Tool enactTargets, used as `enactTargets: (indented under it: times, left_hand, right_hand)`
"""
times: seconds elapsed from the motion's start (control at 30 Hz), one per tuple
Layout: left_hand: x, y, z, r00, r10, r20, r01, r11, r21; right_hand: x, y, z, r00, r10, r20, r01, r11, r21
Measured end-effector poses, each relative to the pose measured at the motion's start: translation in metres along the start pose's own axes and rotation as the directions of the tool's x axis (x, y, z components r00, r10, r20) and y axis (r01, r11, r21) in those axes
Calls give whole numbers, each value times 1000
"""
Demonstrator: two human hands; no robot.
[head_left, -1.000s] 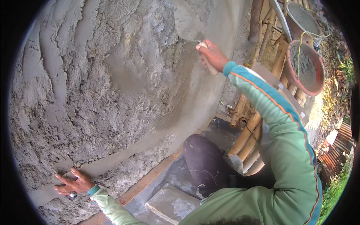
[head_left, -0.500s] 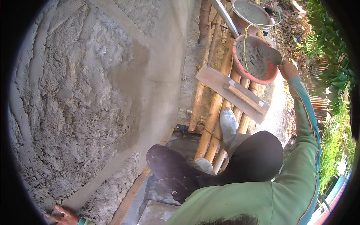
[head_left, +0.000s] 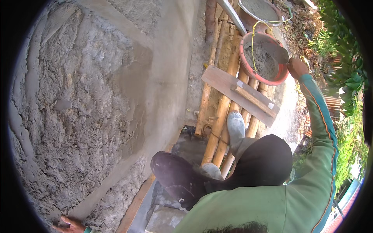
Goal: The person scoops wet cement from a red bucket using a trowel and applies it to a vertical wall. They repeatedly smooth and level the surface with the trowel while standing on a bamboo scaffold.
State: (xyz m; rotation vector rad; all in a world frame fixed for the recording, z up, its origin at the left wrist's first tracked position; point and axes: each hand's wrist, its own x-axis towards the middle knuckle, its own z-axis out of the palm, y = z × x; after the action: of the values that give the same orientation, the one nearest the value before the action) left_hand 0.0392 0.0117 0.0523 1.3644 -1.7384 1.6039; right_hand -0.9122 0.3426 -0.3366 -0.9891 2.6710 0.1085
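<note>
My right hand (head_left: 297, 68) is closed around the handle of a trowel (head_left: 280, 55), whose blade dips into the wet mortar at the right side of an orange bucket (head_left: 242, 58). A thin yellow handle cord crosses the bucket's mouth. My left hand (head_left: 70, 225) rests with spread fingers against the rough mortar-covered wall (head_left: 77, 116) at the lower left, holding nothing. Just below the bucket, a wooden float (head_left: 225, 82) with a wooden grip lies across the bamboo poles.
Bamboo poles (head_left: 221, 112) run beneath my grey boots (head_left: 236, 126). A second bucket of mortar (head_left: 258, 11) stands beyond the orange one, beside a long metal straightedge (head_left: 232, 15). A smooth mortar band (head_left: 167, 70) borders the rough wall. Leafy plants (head_left: 351, 77) grow at the right.
The trowel blade has shifted slightly left and lower into the mortar, with my right hand following. My left hand stays at the wall, only slightly shifted in the picture.
</note>
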Motion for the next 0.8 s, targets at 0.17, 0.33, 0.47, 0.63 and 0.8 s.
enactTargets:
  times: [0.17, 0.33, 0.47, 0.63, 0.8]
  left_hand:
    - [12, -2, 3, 983, 153, -103, -138, 981, 134]
    - [14, -11, 3, 985, 139, -100, -126, 984, 129]
    - [12, 3, -16, 987, 76, -141, -63, 994, 93]
    - [11, 16, -23, 997, 15, 75, -15, 1000, 12]
    - [14, -5, -17, 996, 55, -74, -52, 998, 40]
  right_hand:
    - [25, -46, 87, 839, -456, 298, 428, 890, 156]
    - [-29, -81, 42, 813, -4, 583, -515, 464, 721]
    - [-54, -77, 50, 907, -20, 420, -397, 290, 871]
    - [-75, -65, 49, 891, 181, 416, -451, 262, 853]
    - [-93, -97, 11, 923, 208, 323, -343, 72, 936]
